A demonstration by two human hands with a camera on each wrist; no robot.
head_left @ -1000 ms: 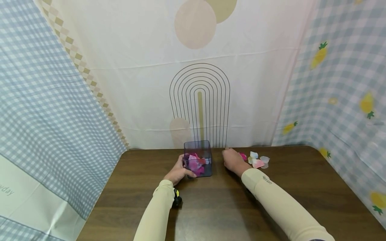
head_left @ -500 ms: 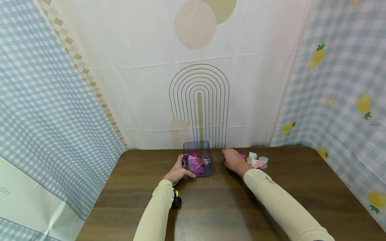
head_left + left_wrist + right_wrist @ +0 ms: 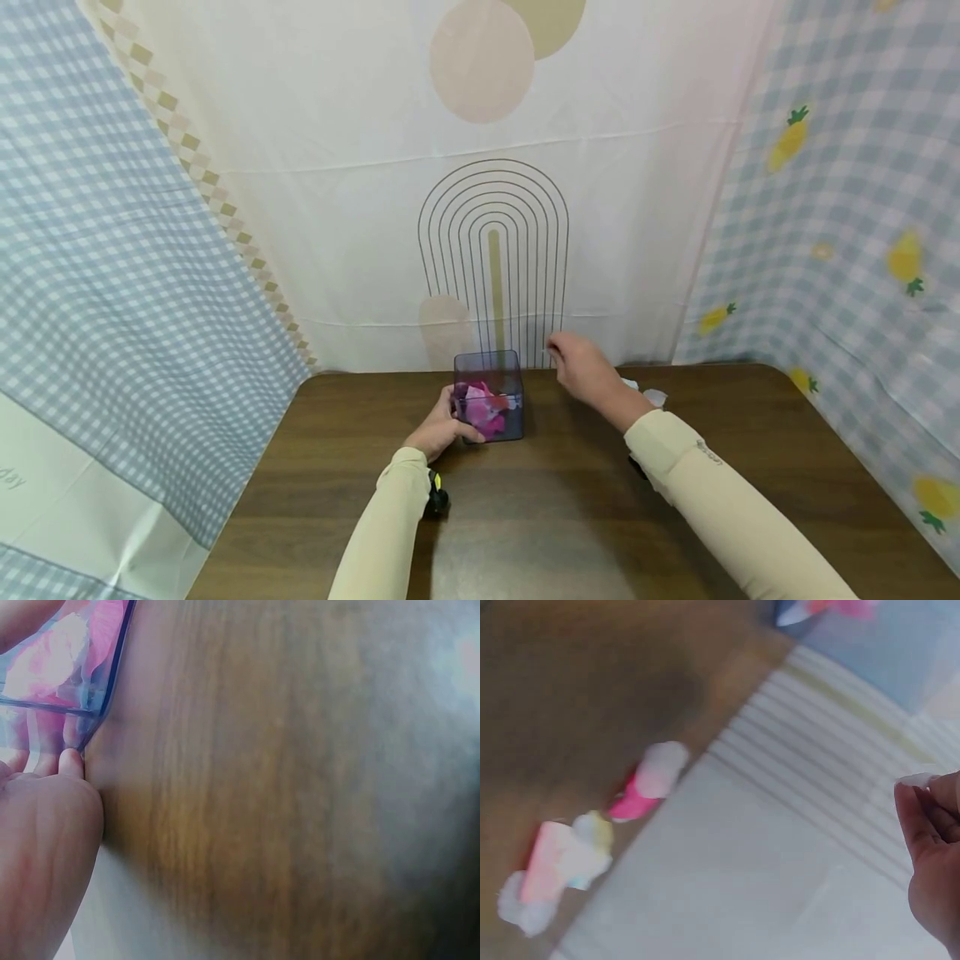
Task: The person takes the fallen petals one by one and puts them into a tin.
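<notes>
Seemingly white scrap [image 3: 916, 779] at tip of right grip [image 3: 936, 862]

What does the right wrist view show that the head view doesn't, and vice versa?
Right wrist only: the magenta piece and coral piece lying on the table. It also shows a pale piece pinched in the right hand; I can't make that out from the head view.

Head only: the left hand gripping the box, both sleeves and the checked cloth.

Both: right hand, table, backdrop, and at least part of the box with pink contents.
</notes>
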